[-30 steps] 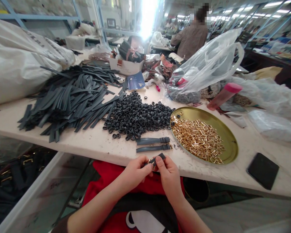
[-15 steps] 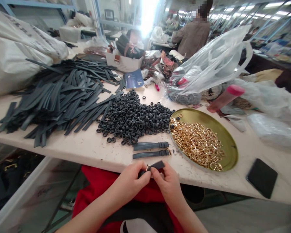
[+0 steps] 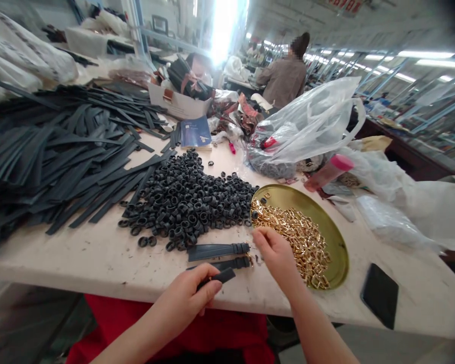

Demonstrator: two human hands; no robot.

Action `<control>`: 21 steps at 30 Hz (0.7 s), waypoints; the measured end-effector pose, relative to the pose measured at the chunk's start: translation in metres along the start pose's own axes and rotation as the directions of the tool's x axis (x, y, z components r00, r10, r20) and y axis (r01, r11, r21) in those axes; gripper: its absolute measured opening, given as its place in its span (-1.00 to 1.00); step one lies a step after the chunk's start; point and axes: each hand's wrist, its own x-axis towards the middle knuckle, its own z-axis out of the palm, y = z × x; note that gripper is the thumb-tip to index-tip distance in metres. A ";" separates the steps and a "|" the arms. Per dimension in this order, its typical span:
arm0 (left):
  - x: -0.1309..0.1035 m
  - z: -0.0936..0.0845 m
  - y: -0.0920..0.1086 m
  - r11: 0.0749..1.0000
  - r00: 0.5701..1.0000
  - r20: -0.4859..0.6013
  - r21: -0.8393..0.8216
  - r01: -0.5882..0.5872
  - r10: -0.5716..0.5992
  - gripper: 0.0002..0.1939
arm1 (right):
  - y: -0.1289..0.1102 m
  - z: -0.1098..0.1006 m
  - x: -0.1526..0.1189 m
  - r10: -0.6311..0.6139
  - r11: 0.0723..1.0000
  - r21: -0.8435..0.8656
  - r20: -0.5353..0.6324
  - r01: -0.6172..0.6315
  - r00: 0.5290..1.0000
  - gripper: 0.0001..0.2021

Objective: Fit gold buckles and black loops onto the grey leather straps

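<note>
Left hand (image 3: 187, 298) pinches a dark strap (image 3: 219, 277) while right hand (image 3: 275, 253), fingers curled, reaches over gold buckles (image 3: 299, 237).

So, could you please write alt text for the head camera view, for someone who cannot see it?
A person's left hand pinches a dark strap at a white table edge, while the right hand reaches the rim of a round gold tray of gold buckles. Two finished straps, black loops and loose dark strips lie beyond.
</note>
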 end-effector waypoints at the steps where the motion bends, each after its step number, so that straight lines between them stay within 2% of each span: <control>1: 0.001 0.000 -0.002 1.000 0.999 -0.034 -0.006 0.002 -0.002 -0.82 | 0.005 -0.003 0.016 -0.030 0.981 -0.191 -0.054 0.019 0.998 -0.76; 2: 0.001 0.000 -0.004 1.000 0.998 -0.060 -0.011 -0.001 0.000 -0.82 | 0.010 -0.004 0.030 -0.056 0.942 -0.335 -0.044 0.038 0.997 -0.78; 4: 0.002 0.000 -0.007 1.000 0.997 -0.078 -0.006 -0.010 0.009 -0.82 | 0.017 0.000 0.050 -0.070 0.895 -0.442 -0.009 0.059 0.998 -0.84; 8: -0.002 -0.001 -0.010 0.999 0.992 -0.124 0.042 -0.032 0.037 -0.81 | 0.022 0.016 0.058 -0.061 0.892 -0.447 0.027 0.067 0.998 -0.89; 12: -0.004 -0.001 0.001 0.990 0.971 -0.225 0.130 -0.050 0.079 -0.81 | 0.012 0.011 0.042 -0.056 0.923 -0.378 0.037 0.066 0.998 -0.94; 14: -0.004 0.002 0.010 0.981 0.952 -0.280 0.175 -0.080 0.127 -0.80 | 0.000 0.004 0.028 -0.033 0.967 -0.250 0.101 0.057 0.994 -0.89; 16: -0.005 0.007 0.019 0.972 0.928 -0.326 0.202 -0.120 0.182 -0.79 | -0.014 -0.001 0.008 0.006 0.999 0.041 0.241 -0.016 0.970 -0.81; 18: -0.009 0.013 0.024 0.965 0.911 -0.349 0.217 -0.150 0.220 -0.78 | -0.028 0.000 -0.014 0.014 0.924 0.352 0.354 -0.148 0.935 -0.76; 19: -0.012 0.016 0.026 0.963 0.911 -0.345 0.222 -0.154 0.225 -0.78 | -0.033 0.002 -0.025 0.016 0.869 0.456 0.365 -0.194 0.931 -0.74; 21: -0.019 0.021 0.026 0.961 0.923 -0.317 0.233 -0.148 0.219 -0.79 | -0.040 0.008 -0.044 0.031 0.806 0.554 0.308 -0.206 0.951 -0.73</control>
